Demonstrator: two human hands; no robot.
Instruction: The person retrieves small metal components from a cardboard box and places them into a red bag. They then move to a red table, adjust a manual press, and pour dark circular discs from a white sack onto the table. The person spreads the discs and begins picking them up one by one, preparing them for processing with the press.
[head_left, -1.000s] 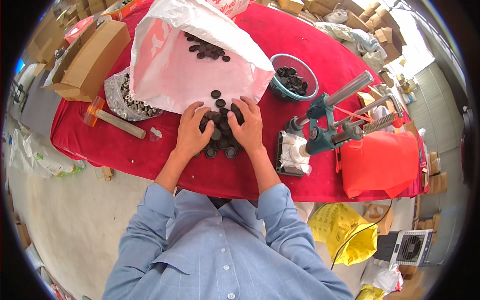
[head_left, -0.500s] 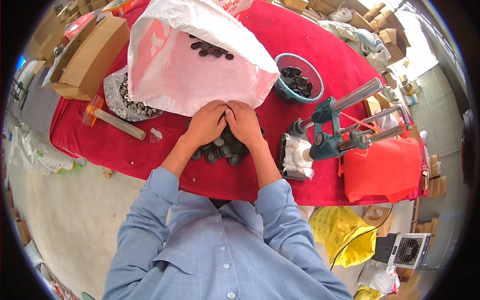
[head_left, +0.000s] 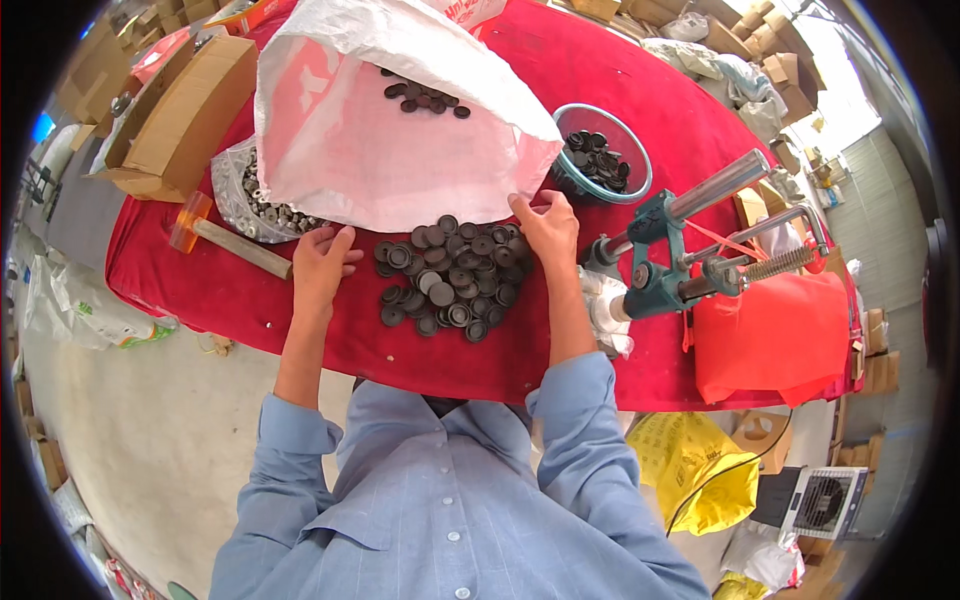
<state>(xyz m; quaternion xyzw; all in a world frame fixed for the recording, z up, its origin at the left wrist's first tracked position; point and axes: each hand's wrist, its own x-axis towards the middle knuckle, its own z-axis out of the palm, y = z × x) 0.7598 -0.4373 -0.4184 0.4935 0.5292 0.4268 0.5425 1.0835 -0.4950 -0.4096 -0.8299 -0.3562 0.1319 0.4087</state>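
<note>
A heap of round black caps (head_left: 462, 275) lies on the red cloth between my hands, several overlapping. Behind it a large white woven bag (head_left: 400, 165) gapes toward me, with several more black caps (head_left: 425, 97) deep inside. Left of the heap, my left hand (head_left: 322, 265) hovers with loosely curled, parted fingers and nothing visible in them. My right hand (head_left: 552, 235) is at the heap's right, fingers spread; its thumb and fingertips are at the bag's right corner, whether touching I cannot tell.
A blue-rimmed bowl (head_left: 640, 150) of black caps and a green hand press (head_left: 655, 240) stand at right. Left are a clear bag of metal parts (head_left: 235, 185), a mallet (head_left: 240, 247) and a cardboard box (head_left: 185, 125). Red fabric (head_left: 765, 335) hangs at the table's right edge.
My hands have parted from over the heap, the left going left, the right going right toward the bag's corner. The heap of caps is now uncovered.
</note>
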